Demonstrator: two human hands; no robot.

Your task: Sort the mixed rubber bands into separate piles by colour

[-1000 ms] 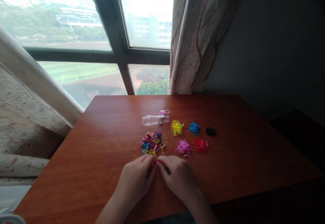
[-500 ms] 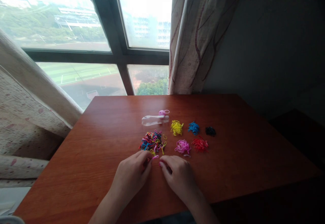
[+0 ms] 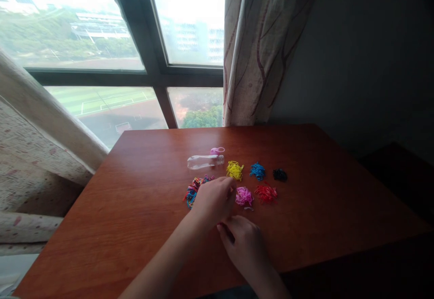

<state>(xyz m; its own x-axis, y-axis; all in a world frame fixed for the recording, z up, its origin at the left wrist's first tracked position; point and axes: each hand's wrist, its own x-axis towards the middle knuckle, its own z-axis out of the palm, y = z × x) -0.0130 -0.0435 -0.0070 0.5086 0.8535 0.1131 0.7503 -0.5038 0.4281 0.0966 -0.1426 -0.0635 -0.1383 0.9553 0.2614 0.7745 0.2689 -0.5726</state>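
Pink bands (image 3: pixel 244 196), inside the bench's (image 3: pixel 129 226) near edge: probably light, elastic; pinch one loop. Left fingers (image 3: pixel 230 189), right fingers (image 3: pixel 225 235): closure unclear.

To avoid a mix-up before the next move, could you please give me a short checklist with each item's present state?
1. Gaps between yellow pile, blue pile and black pile: ok, visible between neighbours.
2. Full view of the mixed pile: not ok, the left hand covers part of it.
3. Pink pile gathered: not ok, a stray band lies just on its near side.
4. Contents of the left hand's fingertips: cannot tell, hidden from this view.
5. Contents of the right hand: cannot tell.
6. Clear bottle away from both hands: ok, on its side beyond them.
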